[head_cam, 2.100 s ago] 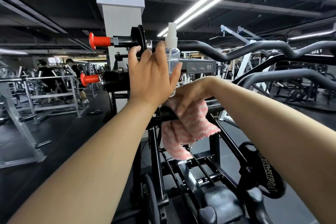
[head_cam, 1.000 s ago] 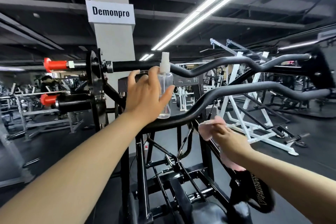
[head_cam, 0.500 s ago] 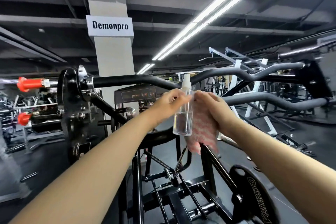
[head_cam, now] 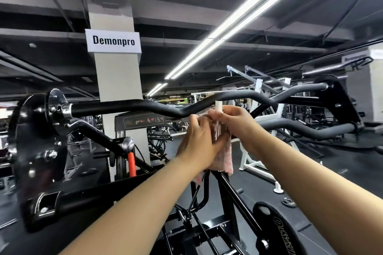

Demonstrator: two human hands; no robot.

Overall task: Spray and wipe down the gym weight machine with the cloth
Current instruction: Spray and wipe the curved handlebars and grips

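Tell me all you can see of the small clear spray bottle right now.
The small clear plastic spray bottle stands about upright between both hands, in front of the wavy black handlebar. Its white nozzle top sticks up above the fingers; most of the body is hidden. The left hand wraps it from the left, the right hand grips near the top, and the pink-and-white striped cloth hangs beside it.

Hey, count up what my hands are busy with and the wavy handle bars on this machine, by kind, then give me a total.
Spray bottles: 1, the clear spray bottle held between the left hand and right hand
Cloths: 1, the pink cloth hanging under both hands
Wavy handle bars: 2, the black bar and the grey bar
Total: 4
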